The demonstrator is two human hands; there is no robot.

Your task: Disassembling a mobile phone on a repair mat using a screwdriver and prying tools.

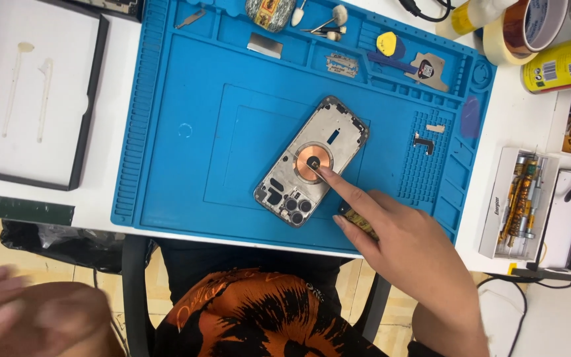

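right hand (404, 241): comes in from the lower right, index finger stretched out with its tip on the copper coil ring (312, 162), other fingers loosely curled, something small and yellowish tucked under them, can't tell what
left hand (31, 311): lower left corner, blurry, away from the bench, can't tell whether the fingers are curled or loose, nothing visibly in it
phone back housing (312, 160): gutted, lying diagonally in the middle of the blue work mat (186, 132), camera holes toward the lower left
yellow can (563, 63): on its side at upper right, barcode label on it
tape rolls (520, 26): top right, one cream, one amber inside
white box (520, 201): open, right edge of the table, holds gold-coloured tool parts
black tray (34, 92): upper left, white inside, two pale sticks lying in it
mat top slots: razor blade (342, 64), yellow pick (386, 45), small brushes (328, 23)
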